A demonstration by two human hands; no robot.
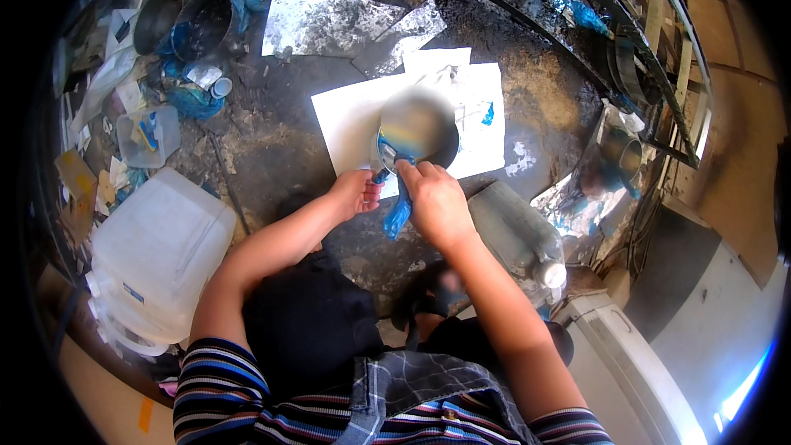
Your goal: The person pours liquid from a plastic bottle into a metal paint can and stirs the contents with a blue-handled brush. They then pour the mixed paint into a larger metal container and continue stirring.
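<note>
In front of me a round metal pot (451,142) rests on white sheets of paper (346,119); a blur hides its inside. My right hand (434,198) is closed at the pot's near rim, gripping blue plastic film (397,216) whose loose end hangs below the fingers. Just beyond its fingertips, blue and silvery material shows at the rim. My left hand (359,193) is beside the pot's lower left, its fingers curled together and their tips by a small dark-blue bit. What those fingers hold is too small to make out.
A translucent plastic jerrycan (161,247) lies at left, a greyish one (515,227) by my right forearm. Dark buckets (202,25) and a clear tub (148,136) stand at far left. Stained sheets (325,23) lie beyond the pot. A metal frame (630,41) borders the right.
</note>
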